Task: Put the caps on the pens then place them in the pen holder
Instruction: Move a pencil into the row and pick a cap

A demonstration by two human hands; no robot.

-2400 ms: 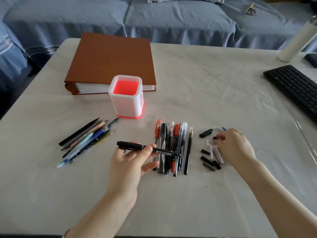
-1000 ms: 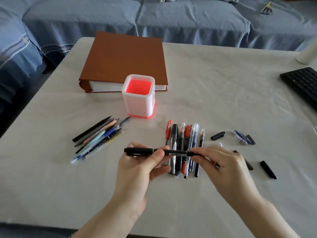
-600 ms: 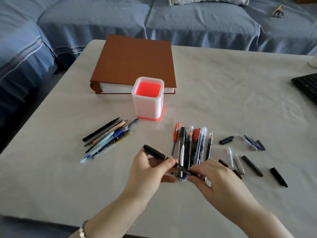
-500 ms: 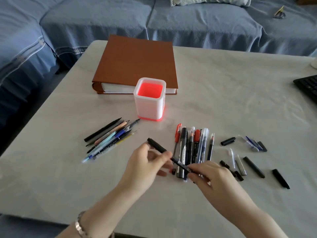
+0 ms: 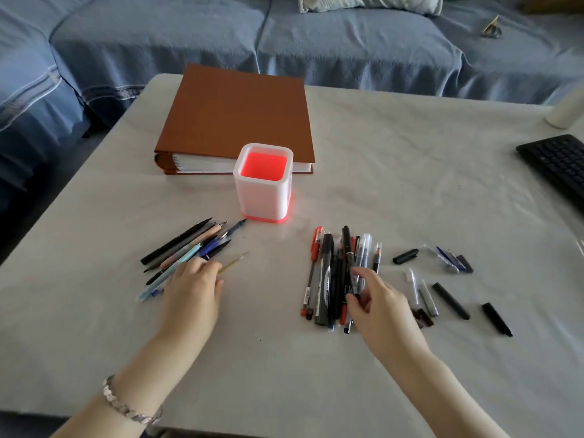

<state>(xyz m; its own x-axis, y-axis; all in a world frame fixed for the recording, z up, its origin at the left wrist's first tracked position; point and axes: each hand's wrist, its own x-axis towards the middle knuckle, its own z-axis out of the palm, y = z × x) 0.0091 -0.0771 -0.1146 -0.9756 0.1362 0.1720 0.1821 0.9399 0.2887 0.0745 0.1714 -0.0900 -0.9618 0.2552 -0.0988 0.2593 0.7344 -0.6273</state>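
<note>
Scatter risk: left hand [image 5: 192,292], fingers flat and holding nothing, could knock uncapped pens [image 5: 186,248] apart; right hand [image 5: 379,308] over capped pile [image 5: 325,273], grasp unclear.

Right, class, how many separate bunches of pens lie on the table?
2. The left bunch lies near-left of the pen holder, partly under the left hand; the right bunch lies near-right of it, partly under the right hand. The hands may hide some pens.
</note>
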